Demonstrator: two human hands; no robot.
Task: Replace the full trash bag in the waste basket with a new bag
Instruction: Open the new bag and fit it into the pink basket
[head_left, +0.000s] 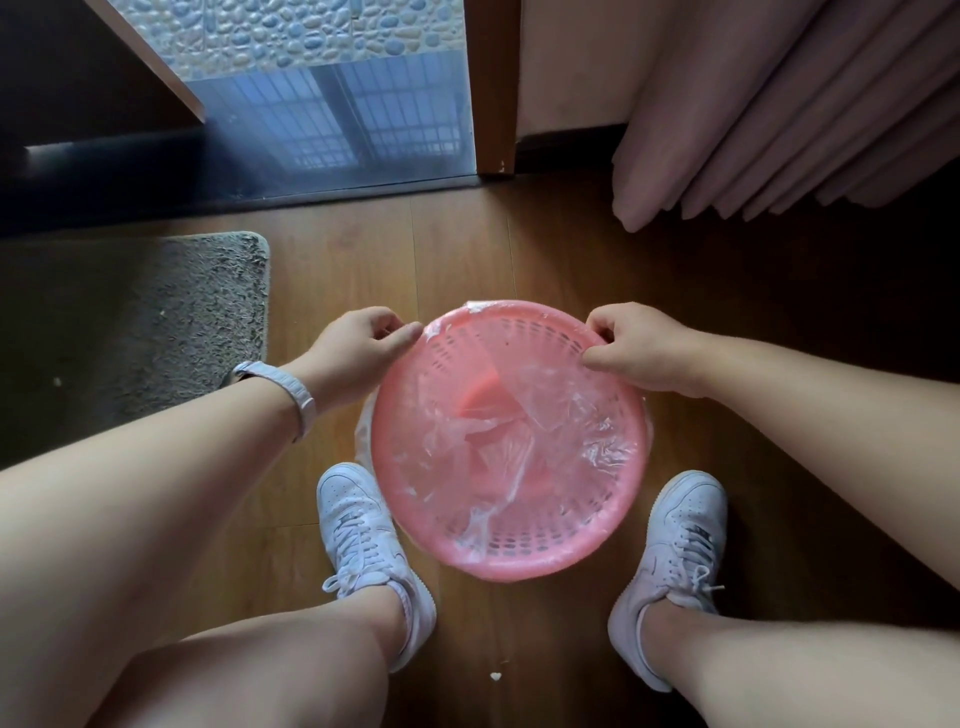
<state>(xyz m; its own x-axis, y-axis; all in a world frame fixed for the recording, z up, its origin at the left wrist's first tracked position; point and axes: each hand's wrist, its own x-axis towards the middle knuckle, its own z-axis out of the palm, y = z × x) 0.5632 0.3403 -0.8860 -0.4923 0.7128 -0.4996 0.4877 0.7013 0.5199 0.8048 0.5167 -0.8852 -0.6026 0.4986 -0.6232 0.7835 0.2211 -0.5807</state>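
Note:
A round pink perforated waste basket (519, 564) stands on the wooden floor between my two feet. A clear, crinkled plastic bag (498, 441) lies inside it, its edge folded over the rim along the near and side parts. My left hand (358, 345) pinches the bag's edge at the rim's far left. My right hand (639, 345) pinches the bag's edge at the rim's far right. The basket holds no trash that I can see through the plastic.
A grey shaggy mat (171, 322) lies on the floor to the left. Pink curtains (779, 114) hang at the back right. A glass door with a dark sill (337, 130) is ahead. My white sneakers (363, 545) flank the basket.

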